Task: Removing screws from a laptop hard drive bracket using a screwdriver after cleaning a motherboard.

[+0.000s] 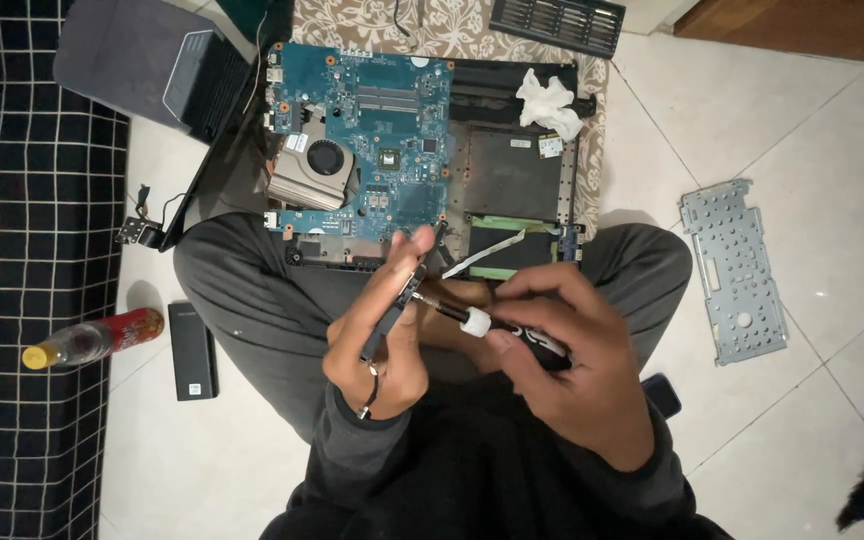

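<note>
The left hand [384,335] pinches a small black bracket [392,315], a slim, elongated piece held upright between thumb and fingers, with a thin dark cable dangling from its lower end past the wrist. It looks light and fairly stiff but thin enough to bend or crack, so a grip along its long edges, as here, seems the safe way to take it; the dangling cable looks soft and easy to snag. The right hand [562,350] is closed around a screwdriver [477,322] with a black handle and a white collar, fingers wrapped on the grip, its narrow metal tip touching the upper part of the bracket just beside the left thumb. The screwdriver seems rigid and light, best held at the handle. Both hands meet above the person's lap, just in front of the opened laptop base [512,180] that rests across the knees, where a blue circuit board [382,130] with a round fan [325,157] lies exposed. A crumpled white tissue [550,102] sits on the base's far edge. On the tiled floor, a grey metal plate [734,270] lies well apart to the right, and a bottle [92,340] to the left.
</note>
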